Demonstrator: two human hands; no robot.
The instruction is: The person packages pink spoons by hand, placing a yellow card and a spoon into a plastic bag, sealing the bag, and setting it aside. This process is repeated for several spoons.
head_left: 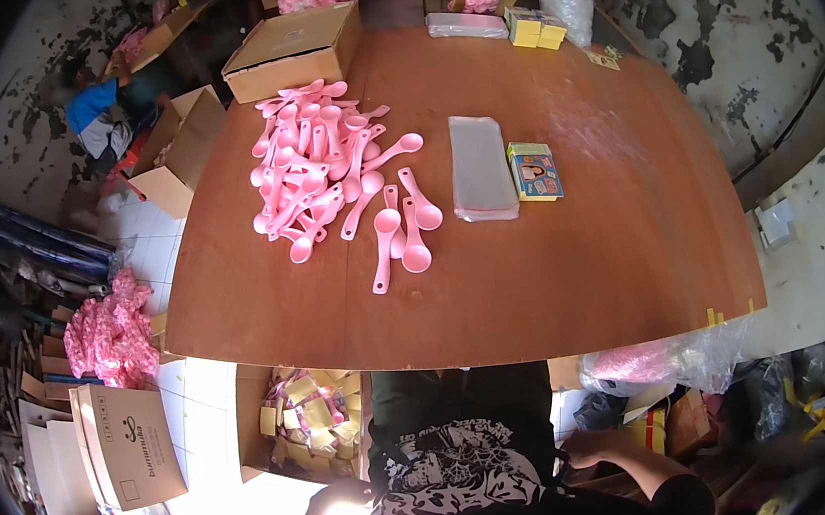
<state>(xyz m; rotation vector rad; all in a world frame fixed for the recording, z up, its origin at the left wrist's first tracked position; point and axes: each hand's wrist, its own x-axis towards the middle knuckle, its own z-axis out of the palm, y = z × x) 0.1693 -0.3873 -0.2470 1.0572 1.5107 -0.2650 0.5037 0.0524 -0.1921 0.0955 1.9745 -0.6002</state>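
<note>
Grip could not be judged for either hand: the right hand (581, 449) was low beside the waist of the dark shirt (468, 453), its fingers too small to read, and the left hand (348, 489) was blurred by glare at the opposite side. Neither was seen to hold anything, and both were below the near edge of the table. Largest of the surroundings was the brown table (633, 254), which spread in front of the person. Below its edge, nearest the left hand, stood an open-topped carton (252, 420) containing yellow-carded packets (313, 414). A second carton (295, 49), its top covered, rested at the table's far left. Just in front of it lay the heap of pink spoons (307, 163), their handles pointing many ways. To the right of the heap lay clear plastic sleeves (482, 170), long axis running away from the person, with a stack of printed cards (535, 172) just beside them. Smallest, and central to the layout, were four separate spoons (417, 257) near the heap: they lay ahead of both hands, long axes roughly fore-and-aft, apparently somewhat nearer the left hand.
</note>
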